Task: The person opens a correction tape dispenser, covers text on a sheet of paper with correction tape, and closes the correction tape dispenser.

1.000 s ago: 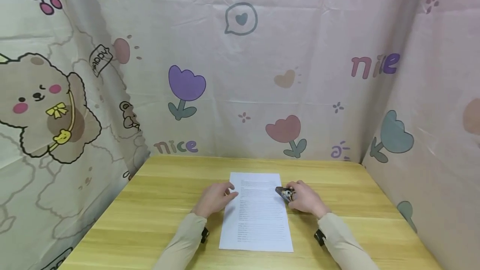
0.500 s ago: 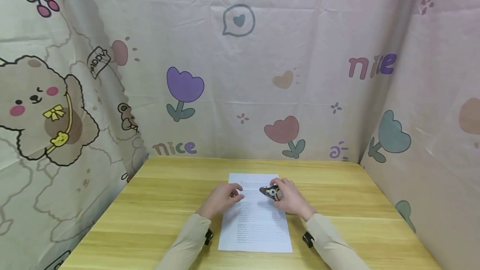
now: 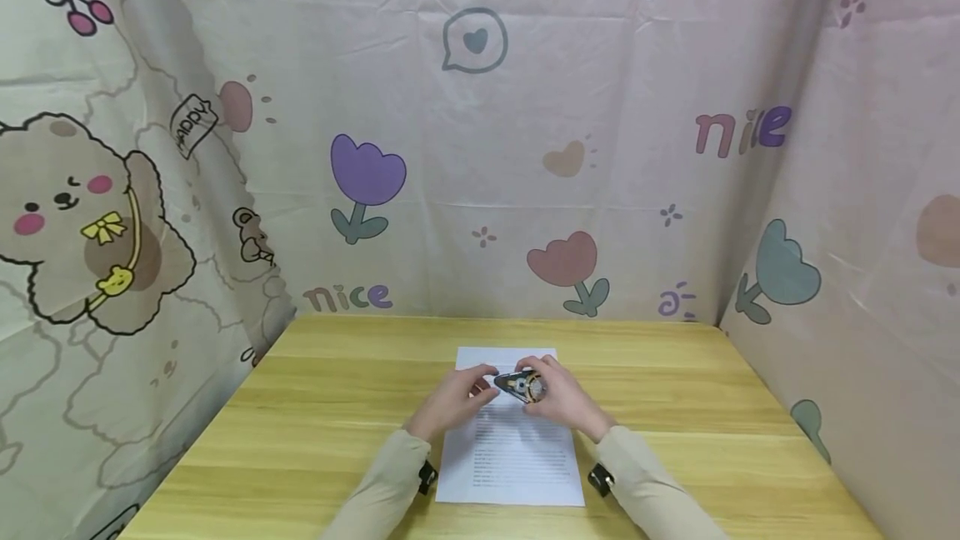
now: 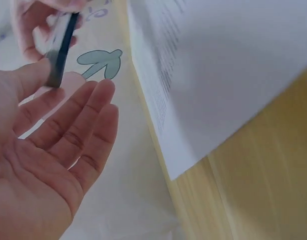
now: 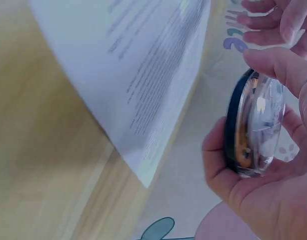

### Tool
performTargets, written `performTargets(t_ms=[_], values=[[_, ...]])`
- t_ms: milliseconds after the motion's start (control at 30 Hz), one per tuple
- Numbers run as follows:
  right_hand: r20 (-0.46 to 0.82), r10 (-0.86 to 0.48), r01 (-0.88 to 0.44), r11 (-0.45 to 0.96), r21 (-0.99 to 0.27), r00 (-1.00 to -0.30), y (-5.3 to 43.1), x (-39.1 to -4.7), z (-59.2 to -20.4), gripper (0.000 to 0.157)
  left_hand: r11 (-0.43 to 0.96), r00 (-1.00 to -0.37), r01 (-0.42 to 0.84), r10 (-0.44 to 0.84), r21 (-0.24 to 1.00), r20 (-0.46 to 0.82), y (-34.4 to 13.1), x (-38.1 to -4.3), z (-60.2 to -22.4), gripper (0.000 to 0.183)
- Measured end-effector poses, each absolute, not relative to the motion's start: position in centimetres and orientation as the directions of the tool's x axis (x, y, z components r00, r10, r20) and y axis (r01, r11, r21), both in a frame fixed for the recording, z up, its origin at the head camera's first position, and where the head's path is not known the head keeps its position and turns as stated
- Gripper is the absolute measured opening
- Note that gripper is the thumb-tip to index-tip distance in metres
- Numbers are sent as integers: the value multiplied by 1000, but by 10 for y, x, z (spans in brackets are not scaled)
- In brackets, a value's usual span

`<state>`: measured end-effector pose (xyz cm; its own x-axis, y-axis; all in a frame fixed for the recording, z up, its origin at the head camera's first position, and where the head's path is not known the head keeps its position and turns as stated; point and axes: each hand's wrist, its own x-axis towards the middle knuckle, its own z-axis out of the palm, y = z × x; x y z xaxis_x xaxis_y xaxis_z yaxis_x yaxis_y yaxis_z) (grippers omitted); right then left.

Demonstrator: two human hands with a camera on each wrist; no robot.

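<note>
My right hand [image 3: 566,400] grips a correction tape dispenser [image 3: 522,387] by its wide end, above a printed sheet of paper [image 3: 517,457]. The dispenser is teardrop-shaped, with a dark side, a clear cover and orange parts showing in the right wrist view [image 5: 251,125]. Its narrow tip points at my left hand [image 3: 453,400]. In the left wrist view the thumb and forefinger of my left hand [image 4: 58,135] are at that tip; whether they touch it I cannot tell. The other left fingers are extended, palm showing.
The sheet lies on a wood-grain table [image 3: 330,423], lengthwise in front of me. A patterned cloth [image 3: 465,148] with flowers and a bear hangs behind and on both sides of the table. Dark wrist cameras [image 3: 601,479] sit at both cuffs.
My right hand has carried the correction tape dispenser left, from the sheet's right edge to over its middle. My left hand has shifted slightly right, so the two hands are now close together.
</note>
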<state>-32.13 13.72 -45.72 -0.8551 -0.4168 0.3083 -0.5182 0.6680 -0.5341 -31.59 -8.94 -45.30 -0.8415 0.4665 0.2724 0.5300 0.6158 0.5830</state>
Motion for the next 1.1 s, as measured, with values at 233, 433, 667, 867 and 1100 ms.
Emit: performTargets(t_ms=[233,433,667,867,1100], values=[[348,-429,-552,640,-534,-834,129,-319,-457,60,577,-822,561,470,593,321,-84,-315,-455,31],[337,-428,-545,644,-536,-838,127,-317,-456,57,500,-831,534,457,681,317,-81,-315,-456,27],[341,-412,-535,644,-547,-845,124,-319,-453,55,396,-862,464,409,792,300,-80,-316,-448,25],[342,-437,-554,634,-539,-832,124,-318,-452,54,327,-880,402,396,855,263,-83,-319,-447,24],[318,-485,-575,604,-551,-815,127,-316,-452,54,300,-886,319,431,899,171,-87,-317,-443,26]])
